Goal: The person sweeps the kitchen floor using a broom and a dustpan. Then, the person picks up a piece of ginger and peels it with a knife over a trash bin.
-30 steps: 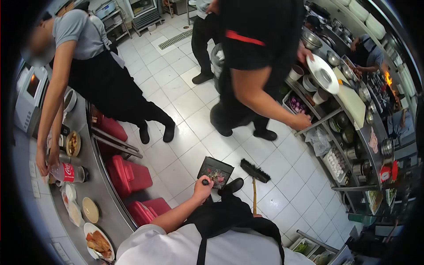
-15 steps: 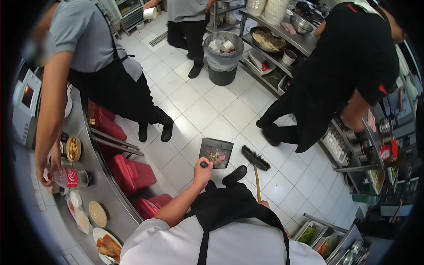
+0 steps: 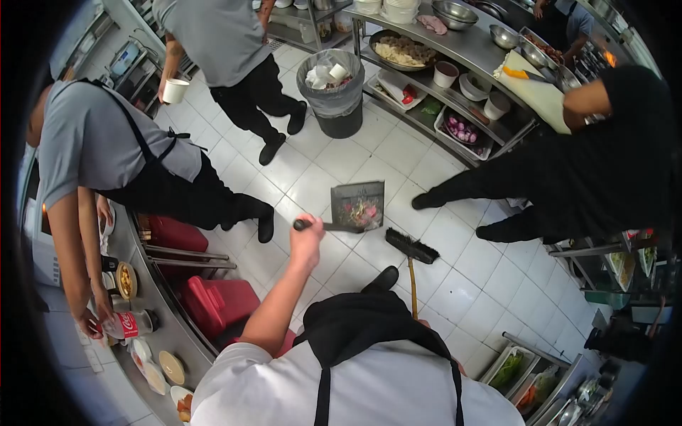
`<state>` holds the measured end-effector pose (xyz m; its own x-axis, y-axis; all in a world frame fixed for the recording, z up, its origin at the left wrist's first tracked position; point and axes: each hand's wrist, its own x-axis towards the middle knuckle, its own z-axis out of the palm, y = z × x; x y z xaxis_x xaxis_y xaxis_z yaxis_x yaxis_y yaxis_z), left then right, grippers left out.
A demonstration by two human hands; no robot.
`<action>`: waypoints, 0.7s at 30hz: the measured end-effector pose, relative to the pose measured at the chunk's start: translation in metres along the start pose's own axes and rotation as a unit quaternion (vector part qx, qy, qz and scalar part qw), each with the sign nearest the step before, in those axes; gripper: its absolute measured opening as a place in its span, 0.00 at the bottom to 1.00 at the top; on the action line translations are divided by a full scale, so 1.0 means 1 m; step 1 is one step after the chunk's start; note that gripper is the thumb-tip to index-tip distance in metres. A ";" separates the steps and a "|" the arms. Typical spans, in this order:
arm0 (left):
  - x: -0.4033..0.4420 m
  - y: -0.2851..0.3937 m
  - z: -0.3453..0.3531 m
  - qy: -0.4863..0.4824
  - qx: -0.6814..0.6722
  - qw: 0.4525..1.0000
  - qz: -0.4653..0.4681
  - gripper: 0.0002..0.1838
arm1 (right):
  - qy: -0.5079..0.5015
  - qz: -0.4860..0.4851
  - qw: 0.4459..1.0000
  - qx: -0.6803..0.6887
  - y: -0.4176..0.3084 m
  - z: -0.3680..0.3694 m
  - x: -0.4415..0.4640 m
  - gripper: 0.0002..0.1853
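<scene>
My left hand is closed round the dark handle of a dustpan, which holds food scraps and is held out in front of me over the tiled floor. To its right, a black-bristled broom rests its head on the floor, and its yellowish stick runs back toward my body. My right hand is almost wholly hidden by my apron and body near the top of that stick; its fingers do not show.
A lined trash bin stands ahead. People stand at left, ahead left and right. A steel counter with a bottle and dishes runs along the left, above red bins. Loaded shelves line the right.
My left hand has moved forward and left, carrying the dustpan forward. The person in black has moved right, the person with the white cup has come nearer on the left, and my view has shifted.
</scene>
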<state>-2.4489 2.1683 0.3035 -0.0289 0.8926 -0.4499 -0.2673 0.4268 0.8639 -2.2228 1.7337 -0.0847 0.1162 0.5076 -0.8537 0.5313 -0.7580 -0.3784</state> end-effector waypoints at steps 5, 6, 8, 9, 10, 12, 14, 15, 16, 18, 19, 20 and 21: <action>0.035 0.085 0.036 -0.048 -0.132 0.988 0.067 0.10 | -0.013 0.043 0.999 0.026 0.004 -0.017 -0.005 0.30; 0.045 0.097 0.040 -0.058 -0.163 0.981 0.089 0.10 | -0.001 0.064 0.996 0.060 -0.007 -0.031 -0.022 0.30; 0.072 0.113 0.044 -0.064 -0.234 0.963 0.119 0.09 | 0.019 0.095 0.990 0.104 -0.025 -0.055 -0.048 0.29; 0.087 0.117 0.047 -0.060 -0.273 0.952 0.127 0.08 | 0.025 0.108 0.987 0.117 -0.032 -0.063 -0.058 0.29; 0.088 0.128 0.060 -0.030 -0.304 0.943 0.132 0.08 | 0.030 0.118 0.984 0.129 -0.036 -0.070 -0.065 0.29; 0.138 0.118 0.051 -0.052 -0.402 0.907 0.113 0.08 | 0.036 0.138 0.978 0.151 -0.048 -0.082 -0.081 0.29; 0.176 0.105 0.062 -0.037 -0.507 0.857 0.081 0.10 | 0.042 0.153 0.972 0.171 -0.056 -0.088 -0.094 0.28; 0.202 0.091 0.061 -0.048 -0.564 0.823 0.042 0.13 | 0.047 0.162 0.969 0.179 -0.063 -0.092 -0.100 0.28; 0.236 0.070 0.055 -0.058 -0.620 0.782 0.005 0.17 | 0.053 0.169 0.968 0.180 -0.063 -0.090 -0.100 0.28; 0.289 0.018 0.061 -0.036 -0.670 0.741 -0.010 0.30 | 0.066 0.169 0.969 0.170 -0.054 -0.086 -0.089 0.28; 0.311 -0.011 0.065 -0.008 -0.676 0.737 -0.011 0.28 | 0.072 0.168 0.969 0.164 -0.051 -0.086 -0.084 0.27; 0.326 -0.037 0.073 0.032 -0.680 0.732 -0.017 0.26 | 0.067 0.167 0.971 0.159 -0.053 -0.090 -0.082 0.26; 0.337 -0.059 0.085 0.071 -0.683 0.726 -0.023 0.24 | 0.064 0.167 0.972 0.154 -0.055 -0.097 -0.080 0.25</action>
<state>-2.3610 2.4560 0.1198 -0.0628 0.8162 -0.5743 -0.9747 -0.1738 -0.1406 -2.1799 1.7749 0.0389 0.3519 0.2445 -0.9036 0.1722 -0.9657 -0.1942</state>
